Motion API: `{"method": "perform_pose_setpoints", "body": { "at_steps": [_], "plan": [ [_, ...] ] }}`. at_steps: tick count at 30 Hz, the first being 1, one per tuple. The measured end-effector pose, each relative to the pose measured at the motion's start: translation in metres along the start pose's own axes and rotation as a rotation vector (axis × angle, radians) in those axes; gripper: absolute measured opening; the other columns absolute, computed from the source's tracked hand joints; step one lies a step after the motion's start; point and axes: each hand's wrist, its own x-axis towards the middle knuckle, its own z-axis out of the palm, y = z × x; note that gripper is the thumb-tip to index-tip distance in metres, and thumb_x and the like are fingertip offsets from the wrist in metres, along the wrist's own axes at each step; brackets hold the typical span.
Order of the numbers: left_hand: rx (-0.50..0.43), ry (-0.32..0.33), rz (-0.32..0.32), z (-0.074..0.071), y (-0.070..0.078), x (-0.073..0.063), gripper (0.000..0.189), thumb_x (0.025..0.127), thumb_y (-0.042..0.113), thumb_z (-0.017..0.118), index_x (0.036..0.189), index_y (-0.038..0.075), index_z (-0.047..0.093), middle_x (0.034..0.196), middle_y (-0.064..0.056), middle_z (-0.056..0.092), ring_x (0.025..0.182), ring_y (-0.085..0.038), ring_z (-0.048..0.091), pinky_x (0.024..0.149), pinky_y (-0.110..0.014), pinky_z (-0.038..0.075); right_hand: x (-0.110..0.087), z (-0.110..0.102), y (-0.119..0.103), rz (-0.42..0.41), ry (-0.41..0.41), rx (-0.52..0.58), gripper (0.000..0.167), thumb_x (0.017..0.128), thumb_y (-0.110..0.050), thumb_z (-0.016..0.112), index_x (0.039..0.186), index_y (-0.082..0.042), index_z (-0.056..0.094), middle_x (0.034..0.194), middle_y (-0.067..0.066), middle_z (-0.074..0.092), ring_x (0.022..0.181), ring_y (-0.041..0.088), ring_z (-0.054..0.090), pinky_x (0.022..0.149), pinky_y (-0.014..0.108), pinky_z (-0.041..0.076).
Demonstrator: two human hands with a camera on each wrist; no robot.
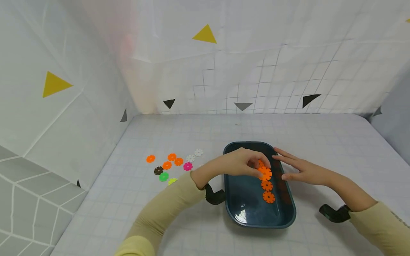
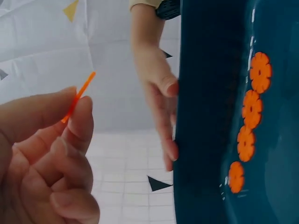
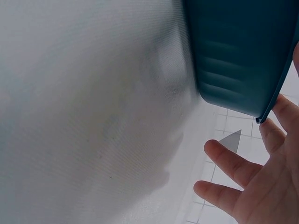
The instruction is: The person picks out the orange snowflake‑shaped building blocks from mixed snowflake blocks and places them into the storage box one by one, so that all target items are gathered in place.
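Orange disc (image 2: 86,85) is pinched between the left hand's (image 1: 240,161) thumb and finger, over the dark teal tub (image 1: 246,204); its rim is touched by the right hand (image 1: 304,171), fingers spread.

White back wall (image 1: 179,74) creased, marked on right with thin squares (image 1: 282,78). Yellow triangle (image 1: 206,35) shown up high, black triangles (image 1: 169,103) and grey triangle (image 1: 243,106) set low. Left wall (image 1: 86,131) marked with second yellow triangle (image 1: 55,84), grey patch (image 1: 24,202) crossed by white lines. White table (image 1: 112,220) covered in faint squares.

Orange discs (image 1: 268,197) (the tub (image 1: 246,213) dark teal)
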Motion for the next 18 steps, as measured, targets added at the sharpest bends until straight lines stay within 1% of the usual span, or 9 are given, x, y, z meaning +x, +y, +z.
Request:
{"method": "perform_pose_setpoints", "body": {
  "at_steps": [4, 10, 17, 18],
  "plan": [
    [0.021, -0.043, -0.040, 0.006, -0.002, 0.009, 0.030, 0.085, 0.018, 0.065, 0.115, 0.014, 0.058, 0.080, 0.003, 0.058, 0.071, -0.005, 0.052, 0.065, -0.013, 0.044, 0.000, 0.000, 0.000, -0.001, 0.002, -0.003, 0.063, 0.088, -0.025, 0.060, 0.141, -0.009, 0.032, 0.152, 0.017, 0.009, 0.130, 0.050, 0.017, 0.089, 0.073, 0.022],
    [0.005, -0.098, -0.086, 0.010, -0.003, 0.020, 0.030, 0.086, 0.016, 0.064, 0.115, 0.015, 0.058, 0.079, 0.003, 0.061, 0.070, -0.006, 0.055, 0.062, -0.014, 0.046, 0.000, 0.000, 0.001, -0.001, 0.005, -0.012, 0.063, 0.088, -0.026, 0.060, 0.142, -0.009, 0.032, 0.152, 0.016, 0.009, 0.130, 0.049, 0.019, 0.088, 0.072, 0.024],
    [-0.007, -0.168, -0.158, 0.019, -0.003, 0.034, 0.029, 0.086, 0.015, 0.064, 0.114, 0.017, 0.059, 0.079, 0.003, 0.060, 0.071, -0.013, 0.056, 0.060, -0.016, 0.046, 0.000, -0.001, 0.001, -0.017, 0.005, -0.007, 0.062, 0.088, -0.024, 0.060, 0.142, -0.010, 0.031, 0.153, 0.013, 0.008, 0.130, 0.049, 0.019, 0.088, 0.072, 0.025],
    [0.000, -0.177, -0.168, 0.020, -0.003, 0.037, 0.029, 0.086, 0.015, 0.064, 0.114, 0.018, 0.059, 0.080, 0.003, 0.059, 0.070, -0.011, 0.055, 0.060, -0.016, 0.046, 0.000, -0.001, 0.002, -0.021, 0.005, -0.009, 0.062, 0.088, -0.024, 0.060, 0.142, -0.010, 0.031, 0.153, 0.013, 0.008, 0.131, 0.047, 0.019, 0.088, 0.072, 0.025]
  ]
}}
